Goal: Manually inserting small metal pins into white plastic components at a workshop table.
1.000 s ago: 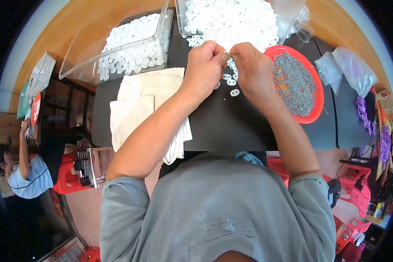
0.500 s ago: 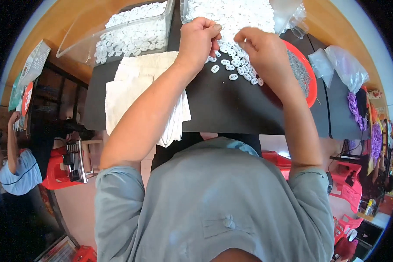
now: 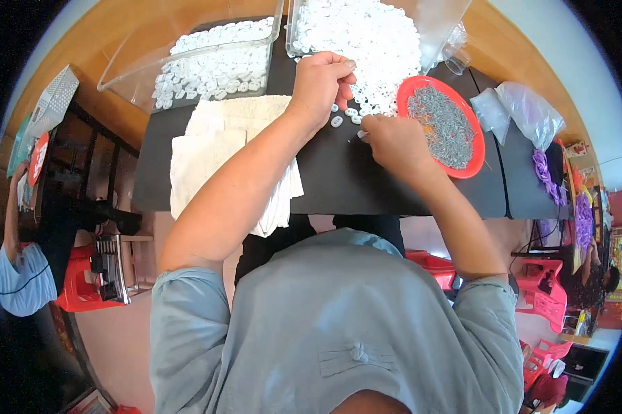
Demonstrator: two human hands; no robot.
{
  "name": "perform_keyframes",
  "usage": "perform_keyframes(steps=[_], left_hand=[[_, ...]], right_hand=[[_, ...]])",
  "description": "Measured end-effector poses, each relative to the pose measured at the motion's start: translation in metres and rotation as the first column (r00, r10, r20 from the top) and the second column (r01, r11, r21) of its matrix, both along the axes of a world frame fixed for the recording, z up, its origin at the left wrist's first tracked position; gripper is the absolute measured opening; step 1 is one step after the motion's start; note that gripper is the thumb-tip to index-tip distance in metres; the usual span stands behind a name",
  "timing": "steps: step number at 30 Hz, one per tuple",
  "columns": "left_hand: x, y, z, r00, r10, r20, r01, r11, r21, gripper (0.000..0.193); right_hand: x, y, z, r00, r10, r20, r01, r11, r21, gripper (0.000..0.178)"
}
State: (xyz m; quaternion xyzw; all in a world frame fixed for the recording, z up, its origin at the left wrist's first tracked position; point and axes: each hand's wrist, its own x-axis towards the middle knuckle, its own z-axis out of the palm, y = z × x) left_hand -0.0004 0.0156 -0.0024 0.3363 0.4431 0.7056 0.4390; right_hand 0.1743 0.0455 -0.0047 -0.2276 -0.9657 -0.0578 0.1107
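Above the dark table, my left hand (image 3: 323,88) is closed in a pinch, thumb against the curled fingers. Whatever it holds is hidden or too small to make out. Lower and to the right, my right hand (image 3: 399,143) has its thumb and fingers closed at the tabletop, with a small whitish piece at the tips. Beside it lie loose white oval two-hole pieces (image 3: 336,121). A heap of the same pieces (image 3: 366,52) spills from a clear bin behind my hands. Right of my right hand stands a red oval tray (image 3: 481,148) of small grey metal pins (image 3: 442,124).
A second clear bin (image 3: 275,48) of white pieces stands at the back left. Folded cream cloths (image 3: 207,165) lie near my left forearm. Clear plastic bags (image 3: 530,114) rest at the right. Red chairs (image 3: 542,290) and another person (image 3: 26,276) are off to the sides.
My right hand has come down and toward me to the tabletop pieces, uncovering more of the red tray. My left hand keeps its pinch, slightly lower in the picture as the view shifted.
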Motion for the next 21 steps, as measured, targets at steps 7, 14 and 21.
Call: perform_keyframes(steps=[7, 14, 21], left_hand=[[0.001, -0.001, 0.001, 1.000, -0.005, -0.004, 0.005, 1.000, -0.020, 0.014], [0.000, -0.002, -0.001, 1.000, -0.002, 0.000, 0.002, 1.000, -0.030, 0.013], [0.002, 0.004, -0.004, 0.997, 0.023, 0.078, -0.025, 1.000, 0.018, 0.014]], right_hand=[[-0.001, -0.001, -0.001, 1.000, -0.003, -0.010, 0.003, 0.999, -0.035, 0.003], [-0.004, 0.002, 0.005, 1.000, 0.006, -0.009, -0.007, 0.992, -0.129, 0.008], [-0.006, -0.009, 0.005, 0.995, 0.070, 0.073, -0.058, 0.987, -0.147, 0.018]])
